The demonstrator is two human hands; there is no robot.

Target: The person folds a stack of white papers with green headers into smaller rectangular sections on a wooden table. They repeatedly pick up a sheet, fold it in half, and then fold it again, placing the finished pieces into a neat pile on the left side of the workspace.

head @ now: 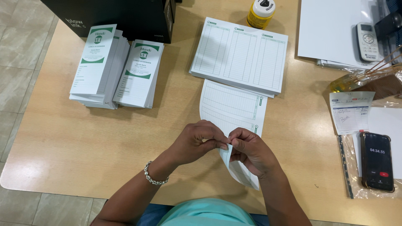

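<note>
So both hands are working the same printed sheet (231,109), a white form with green ruled columns lying on the wooden counter (83,142). The left hand (200,140) and the right hand (250,151) meet right at the sheet's near end, fingertips pressed together and pinching the paper edge between thumb and fingers, so that end is lifted and curled while the far end lies flat. There's a beaded bracelet (155,178) on the left wrist.

Everything else, going off that sheet: its far end tucks up against a thick stack of the same forms (240,54), and just beyond that stack sits a yellow glue bottle (260,12) with a dark cap. Well off to the sheet's left are two piles of folded leaflets (117,71), white with green headers, side by side, and behind them a black box (125,16). To the sheet's right there's a small slip of paper (351,112), a phone (377,161) with a timer screen lying on a clear plastic sleeve (354,184), and further back a reed diffuser (351,81), a white remote (367,41) and some blank white paper (326,29).
</note>
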